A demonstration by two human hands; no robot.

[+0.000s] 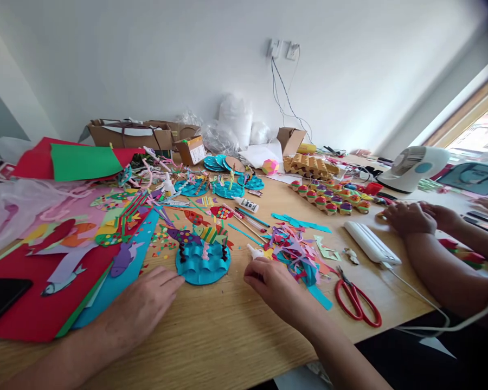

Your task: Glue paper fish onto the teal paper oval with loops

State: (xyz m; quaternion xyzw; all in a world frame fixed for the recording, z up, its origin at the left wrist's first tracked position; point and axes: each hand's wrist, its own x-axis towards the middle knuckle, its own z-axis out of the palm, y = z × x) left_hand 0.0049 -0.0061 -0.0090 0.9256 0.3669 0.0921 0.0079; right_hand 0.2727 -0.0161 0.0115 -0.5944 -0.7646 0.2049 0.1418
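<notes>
A round blue paper base [203, 277] with raised wave strips stands on the table in front of me. Paper fish, one purple with dots [183, 236] and one striped yellow-green [212, 234], stand over it on dark and pink twisted stems. My left hand [152, 295] lies flat and open, its fingertips at the base's left edge. To the right of the base, my right hand [274, 287] rests on the table with curled fingers; anything inside them is hidden. Just beyond it lies a white glue bottle [256, 251], partly covered by the hand.
Red-handled scissors [358, 300] and paper scraps [295, 249] lie to the right, near a white power bank [372, 244]. Another person's hands [410, 219] work beyond it. Coloured sheets [85, 276] and a phone [4, 298] are on the left; painted egg cartons [329, 197] sit farther back.
</notes>
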